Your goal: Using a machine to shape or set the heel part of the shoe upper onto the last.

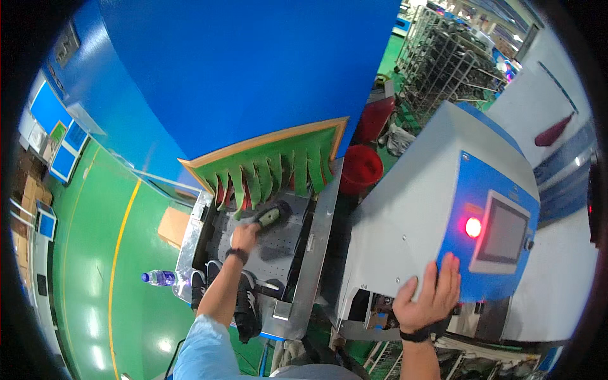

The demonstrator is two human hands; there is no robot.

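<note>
My left hand [245, 236] is closed on the near end of a dark shoe [272, 216] with an olive-green inside, over a grey perforated conveyor bed [269, 250]. Beyond the shoe, green and red strips [256, 180] hang across the mouth of a big blue machine [253, 69]. Black sneakers [247, 310] with white markings stand at the near end of the bed, partly hidden by my left forearm. To the right, my right hand [430, 294] is open, fingers stretched, against the lower edge of a grey and blue machine [411, 221].
A clear bottle with purple label [158, 277] is at the bed's left corner, near a cardboard box [173, 227]. A red bucket [361, 170] stands between the machines. A red light [473, 227] glows beside a dark screen [503, 229]. Wire racks [443, 63] are far right.
</note>
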